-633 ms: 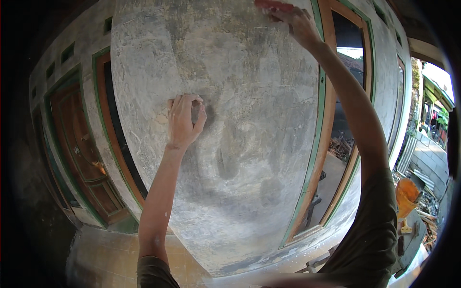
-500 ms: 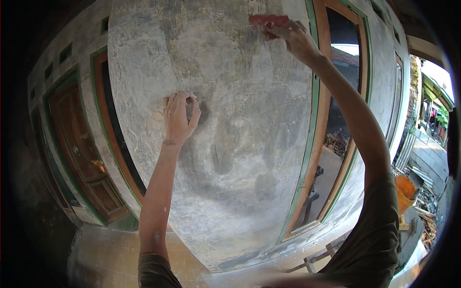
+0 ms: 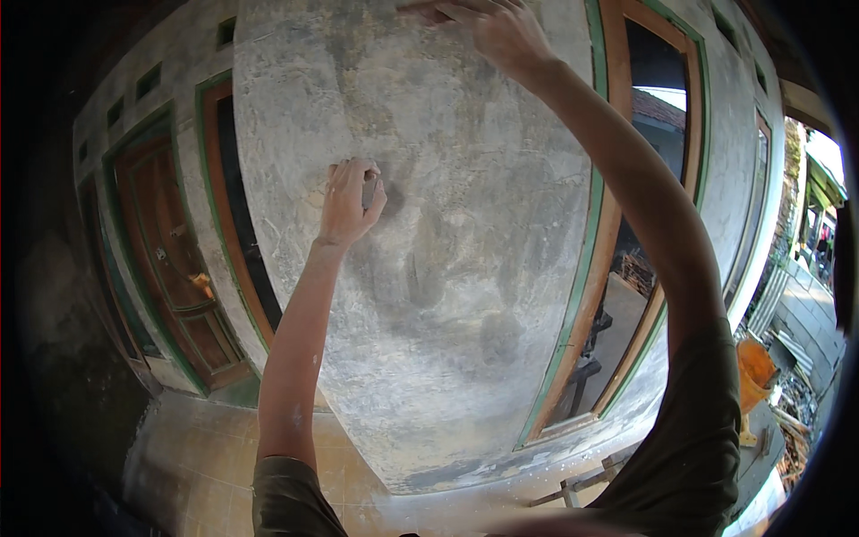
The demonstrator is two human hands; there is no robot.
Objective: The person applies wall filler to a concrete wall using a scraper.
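Both of my arms reach up to a rough, patchy grey wall that looks scraped or sanded. High at the top edge, my right hand is closed round a reddish, flat, long piece. Blur and the frame's edge cut off most of that piece, so its kind cannot be told. My left hand is lower and further left, its fingers curled with the tips at the wall. A dark gap shows between thumb and fingers; anything inside the grip is too small or shaded to name.
Right of the wall section stands a window with a brown wooden frame. A brown door and a narrow window are on the left. Low down are yellowish floor tiles and a wooden stand. An orange bucket stands outside at right.
My right hand has swept left and up along the wall with the reddish piece, partly out of view. My left hand stays at about the same spot while the whole view shifts slightly.
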